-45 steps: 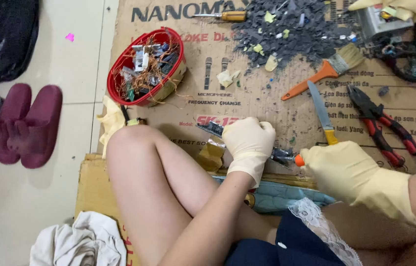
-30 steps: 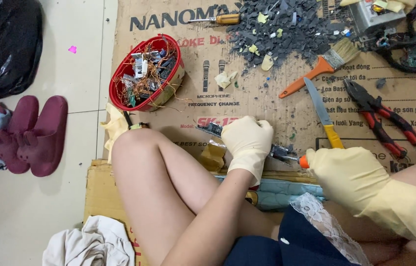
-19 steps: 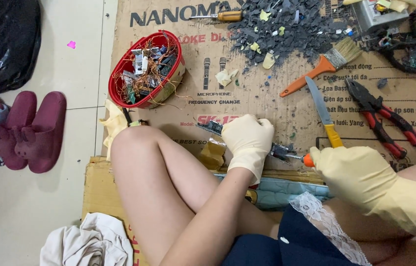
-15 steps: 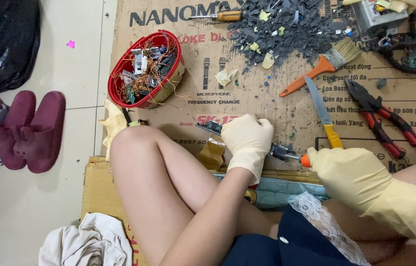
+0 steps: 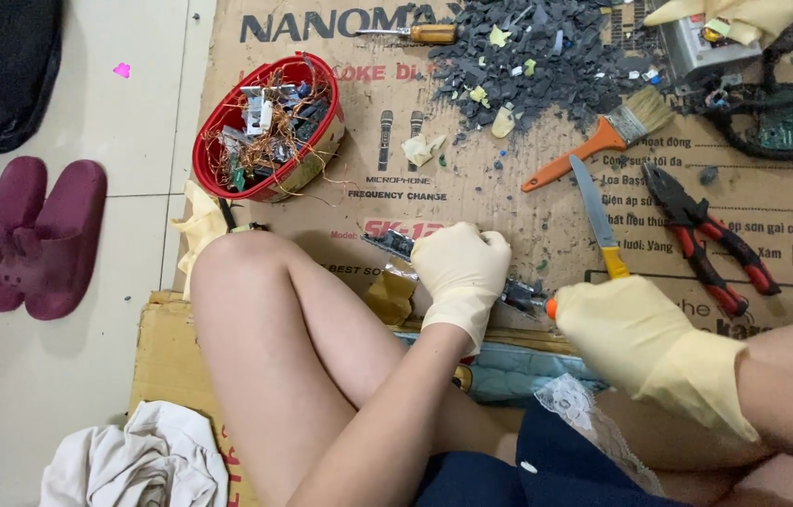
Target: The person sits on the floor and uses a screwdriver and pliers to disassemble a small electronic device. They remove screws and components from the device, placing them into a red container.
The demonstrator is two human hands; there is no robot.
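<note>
From the head view, the left hand point(image 5: 460, 272) in a cream rubber glove has its grip pressed down over a dark, flat electronic part point(image 5: 395, 245) lying on the printed brown cardboard sheet point(image 5: 509, 202) just beyond the bare knee point(image 5: 237, 272). The gloved right hand point(image 5: 631, 329) has its grip closed around an orange-handled tool point(image 5: 552, 307) whose tip meets the part's right end. Most of the part is hidden under the glove, the tool's handle is buried in the fist, and the cardboard lies on a pale tiled floor point(image 5: 134, 122).

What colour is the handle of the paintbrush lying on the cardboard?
Orange; the paintbrush handle shows best in the head view.
</note>
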